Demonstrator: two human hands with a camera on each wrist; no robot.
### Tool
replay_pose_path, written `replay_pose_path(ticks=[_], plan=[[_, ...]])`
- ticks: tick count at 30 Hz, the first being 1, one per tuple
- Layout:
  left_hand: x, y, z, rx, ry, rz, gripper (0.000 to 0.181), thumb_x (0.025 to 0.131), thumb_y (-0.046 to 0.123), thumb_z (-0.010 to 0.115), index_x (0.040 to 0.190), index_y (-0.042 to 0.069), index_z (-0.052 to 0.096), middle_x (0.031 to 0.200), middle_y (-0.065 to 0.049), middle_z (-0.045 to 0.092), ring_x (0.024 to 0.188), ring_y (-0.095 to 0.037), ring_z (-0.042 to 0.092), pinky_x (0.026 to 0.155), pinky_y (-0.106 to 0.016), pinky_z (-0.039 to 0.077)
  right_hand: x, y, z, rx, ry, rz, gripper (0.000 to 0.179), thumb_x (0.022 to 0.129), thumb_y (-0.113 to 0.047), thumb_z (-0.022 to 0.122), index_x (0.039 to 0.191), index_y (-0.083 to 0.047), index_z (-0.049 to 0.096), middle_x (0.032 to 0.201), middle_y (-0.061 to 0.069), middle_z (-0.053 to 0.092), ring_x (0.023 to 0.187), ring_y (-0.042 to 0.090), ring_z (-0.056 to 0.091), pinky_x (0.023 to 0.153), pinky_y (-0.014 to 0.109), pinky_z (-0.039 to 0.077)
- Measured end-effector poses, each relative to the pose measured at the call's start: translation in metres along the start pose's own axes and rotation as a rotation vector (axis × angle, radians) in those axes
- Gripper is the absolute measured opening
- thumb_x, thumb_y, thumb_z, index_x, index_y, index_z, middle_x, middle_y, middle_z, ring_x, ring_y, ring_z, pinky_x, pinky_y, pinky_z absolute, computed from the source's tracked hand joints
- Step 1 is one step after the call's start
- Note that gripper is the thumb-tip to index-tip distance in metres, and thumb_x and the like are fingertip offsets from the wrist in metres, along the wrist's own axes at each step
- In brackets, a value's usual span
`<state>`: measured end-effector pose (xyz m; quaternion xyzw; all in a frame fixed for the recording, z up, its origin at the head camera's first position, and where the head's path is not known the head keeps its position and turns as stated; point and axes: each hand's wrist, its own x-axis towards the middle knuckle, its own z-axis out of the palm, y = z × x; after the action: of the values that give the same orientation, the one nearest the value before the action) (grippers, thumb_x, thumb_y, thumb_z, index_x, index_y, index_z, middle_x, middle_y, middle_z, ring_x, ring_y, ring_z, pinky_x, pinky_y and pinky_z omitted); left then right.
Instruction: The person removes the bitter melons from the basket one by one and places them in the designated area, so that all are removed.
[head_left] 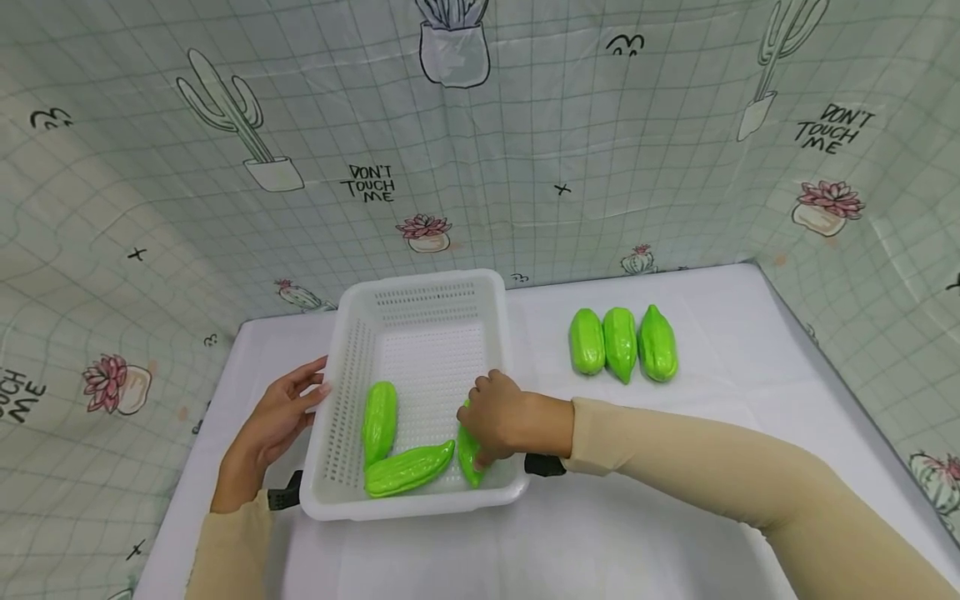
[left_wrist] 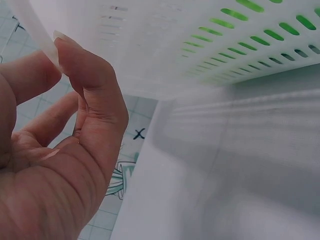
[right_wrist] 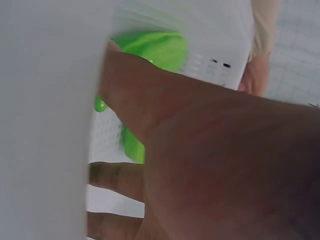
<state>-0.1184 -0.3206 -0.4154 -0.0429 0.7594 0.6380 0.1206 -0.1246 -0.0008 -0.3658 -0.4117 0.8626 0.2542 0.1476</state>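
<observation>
So your right hand is down inside the white basket, over by its right wall, with the fingers curled round a green gourd. Your hand covers a good part of that one; what shows is mostly its lower end, down in the near right corner area, and I can't tell from the head view how firmly it sits on the basket floor. Your left hand is at the outside of the basket's left side, and in the left wrist view you've got the rim pinched between your fingertips, with the rest of the fingers bent behind. Two more gourds are in the basket: an upright-pointing gourd along the left wall, and a sideways gourd lying across the near end, its fat end right at the bottom of the other one and its tip pointing at the one you're holding. Out on the white table, to the right of the basket and well apart from it, there's a row of three: left gourd, middle gourd and right gourd, all just beside each other. Behind everything hangs a checked cloth with cactus drawings and "DON'T TOUCH ME" on it, lol. Your right wrist view is mostly your own hand plus a blurry pale surface.
</observation>
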Motion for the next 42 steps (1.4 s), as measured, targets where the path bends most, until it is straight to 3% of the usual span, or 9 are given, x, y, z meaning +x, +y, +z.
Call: replay_pose_path(ticks=[8, 20, 27, 36, 42], plan=[[0.001, 0.0, 0.001, 0.018, 0.006, -0.002, 0.071, 0.109, 0.011, 0.06, 0.167, -0.001, 0.021, 0.124, 0.001, 0.053, 0.101, -0.002, 0.067, 0.085, -0.025, 0.062, 0.004, -0.001, -0.001, -0.004, -0.015, -0.015, 0.075, 0.084, -0.074, 0.075, 0.14, -0.024, 0.067, 0.128, 0.0, 0.068, 0.113, 0.017, 0.059, 0.098, 0.031, 0.048], [0.002, 0.001, 0.001, 0.018, 0.008, -0.001, 0.07, 0.11, 0.013, 0.059, 0.167, 0.0, 0.022, 0.123, 0.001, 0.052, 0.102, -0.002, 0.066, 0.085, -0.025, 0.061, 0.01, 0.001, 0.007, -0.027, -0.078, -0.043, 0.103, 0.078, -0.081, 0.075, 0.16, -0.026, 0.047, 0.152, 0.007, 0.055, 0.139, 0.022, 0.051, 0.113, 0.034, 0.044], [0.001, 0.001, 0.001, -0.001, 0.002, -0.003, 0.07, 0.11, 0.012, 0.059, 0.167, -0.001, 0.021, 0.122, 0.003, 0.053, 0.102, -0.002, 0.067, 0.085, -0.025, 0.061, 0.01, 0.0, 0.01, 0.017, -0.088, -0.051, 0.102, 0.081, -0.077, 0.076, 0.162, -0.025, 0.043, 0.155, 0.011, 0.05, 0.143, 0.025, 0.047, 0.117, 0.035, 0.04], [0.0, 0.002, 0.001, -0.01, 0.006, -0.001, 0.069, 0.109, 0.011, 0.059, 0.167, -0.001, 0.022, 0.121, 0.003, 0.053, 0.1, -0.002, 0.067, 0.082, -0.024, 0.062, 0.011, -0.002, 0.014, 0.0, -0.075, -0.047, 0.103, 0.081, -0.079, 0.074, 0.163, -0.026, 0.042, 0.155, 0.011, 0.05, 0.14, 0.026, 0.046, 0.115, 0.036, 0.039], [0.0, 0.002, 0.001, -0.008, 0.008, -0.008, 0.07, 0.11, 0.011, 0.059, 0.167, -0.001, 0.021, 0.123, 0.002, 0.052, 0.1, -0.002, 0.067, 0.083, -0.024, 0.062, 0.011, -0.001, 0.015, 0.013, -0.042, -0.065, 0.101, 0.08, -0.076, 0.078, 0.16, -0.023, 0.046, 0.153, 0.012, 0.051, 0.144, 0.031, 0.045, 0.122, 0.041, 0.036]])
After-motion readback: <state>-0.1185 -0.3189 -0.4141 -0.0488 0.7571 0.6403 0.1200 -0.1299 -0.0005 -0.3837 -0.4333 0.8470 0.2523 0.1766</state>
